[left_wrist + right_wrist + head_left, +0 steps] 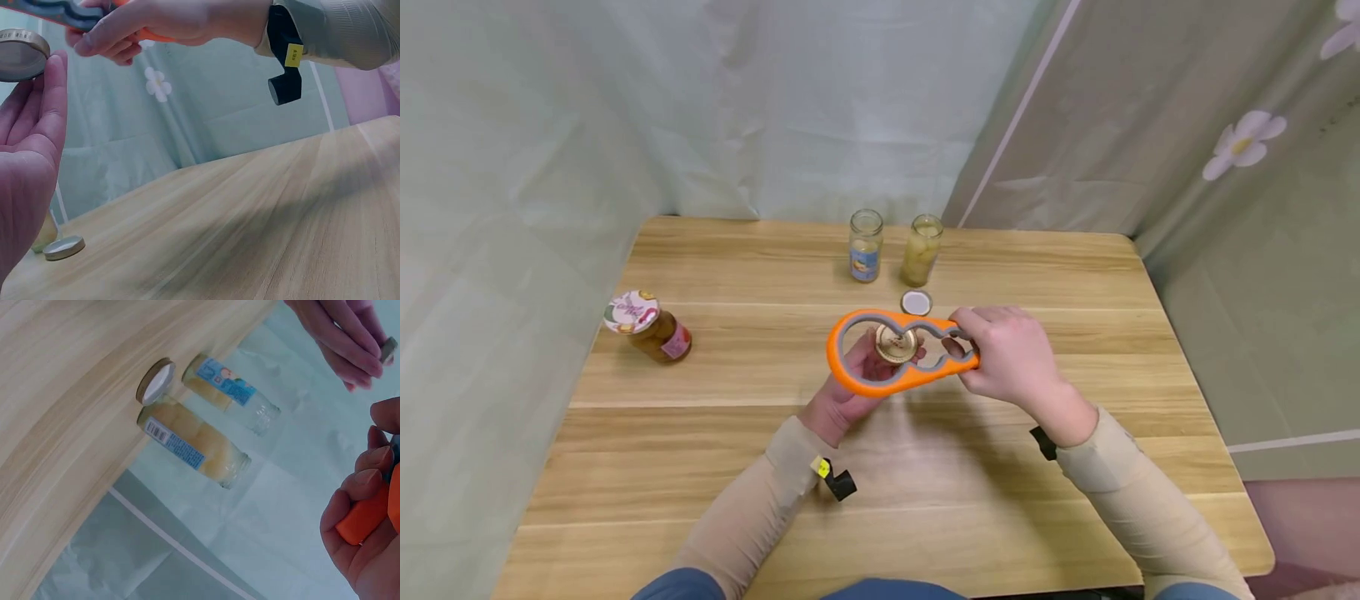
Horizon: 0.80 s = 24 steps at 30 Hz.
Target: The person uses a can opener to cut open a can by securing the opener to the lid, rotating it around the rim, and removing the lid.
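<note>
My left hand [841,407] holds a gold metal jar lid [897,343] by its rim, between thumb and fingertips. In the left wrist view the lid [22,59] shows its hollow underside, with the fingers beneath its edge. My right hand [1011,354] grips the narrow end of an orange jar opener [832,354] with grey lining. From the head camera, the lid appears through the opener's largest opening; whether they touch I cannot tell. The right wrist view shows the fingers [369,465] curled round the orange handle, and the left hand [340,337] at upper right.
Toward the table's back stand two lidless glass jars: a blue-labelled one [865,262] and another with pale yellow pieces [920,257]. Before the latter lies a lid [916,302], white inside up. At left stands a brown-filled jar [662,337] under a patterned lid. Curtains [850,108] hang behind.
</note>
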Each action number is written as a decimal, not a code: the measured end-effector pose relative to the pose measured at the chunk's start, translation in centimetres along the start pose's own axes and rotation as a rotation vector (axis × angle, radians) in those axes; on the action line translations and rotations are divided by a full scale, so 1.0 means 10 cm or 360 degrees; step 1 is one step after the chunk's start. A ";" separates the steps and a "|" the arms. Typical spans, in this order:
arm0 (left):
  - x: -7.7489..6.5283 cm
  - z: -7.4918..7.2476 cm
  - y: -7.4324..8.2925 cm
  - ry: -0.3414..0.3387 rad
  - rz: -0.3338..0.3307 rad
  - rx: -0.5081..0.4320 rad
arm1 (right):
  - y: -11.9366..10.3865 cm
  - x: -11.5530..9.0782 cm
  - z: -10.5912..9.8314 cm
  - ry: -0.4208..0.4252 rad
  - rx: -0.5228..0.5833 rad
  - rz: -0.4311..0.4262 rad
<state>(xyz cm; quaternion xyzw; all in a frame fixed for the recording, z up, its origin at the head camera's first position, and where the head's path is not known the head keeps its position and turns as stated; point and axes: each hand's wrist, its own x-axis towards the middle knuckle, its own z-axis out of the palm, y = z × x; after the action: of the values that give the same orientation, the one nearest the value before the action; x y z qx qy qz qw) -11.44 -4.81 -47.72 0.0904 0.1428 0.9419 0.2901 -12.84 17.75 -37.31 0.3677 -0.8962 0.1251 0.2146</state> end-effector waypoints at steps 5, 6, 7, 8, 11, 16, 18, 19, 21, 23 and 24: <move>-0.01 0.00 0.01 0.0004 0.0007 -0.0009 | 0.02 -0.01 -0.02 0.0015 -0.0049 -0.0019; 0.00 0.00 0.01 0.0011 0.0001 -0.0033 | 0.02 -0.01 -0.02 0.0011 -0.0063 -0.0020; 0.00 0.01 0.01 0.0017 -0.0002 -0.0047 | 0.03 -0.02 -0.02 0.0009 -0.0074 -0.0019; 0.00 0.00 0.01 0.0028 0.0001 -0.0055 | 0.03 -0.02 -0.01 0.0006 -0.0082 -0.0016; 0.00 0.00 0.01 0.0069 0.0030 -0.0042 | 0.04 -0.04 0.00 -0.0002 -0.0095 0.0000; 0.02 -0.02 0.02 0.0111 0.0042 -0.0054 | 0.05 -0.05 0.02 0.0009 -0.0092 0.0031; 0.02 -0.03 0.03 0.0112 0.0050 -0.0087 | 0.06 -0.06 0.02 0.0012 -0.0087 0.0037; 0.02 -0.04 0.04 0.0106 0.0060 -0.0100 | 0.06 -0.06 0.02 0.0013 -0.0084 0.0041; 0.02 -0.04 0.07 0.0097 0.0087 -0.0130 | 0.06 -0.06 0.01 0.0018 -0.0084 0.0049; 0.02 -0.04 0.11 0.0085 0.0121 -0.0138 | 0.07 -0.07 0.01 0.0015 -0.0083 0.0057; 0.03 -0.03 0.13 0.0080 0.0133 -0.0120 | 0.07 -0.07 0.01 0.0012 -0.0083 0.0063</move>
<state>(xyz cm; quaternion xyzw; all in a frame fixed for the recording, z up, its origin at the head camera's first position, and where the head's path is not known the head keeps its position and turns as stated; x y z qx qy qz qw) -12.41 -5.77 -47.56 0.0617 0.1107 0.9599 0.2501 -12.96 18.65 -37.80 0.3436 -0.9054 0.1073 0.2250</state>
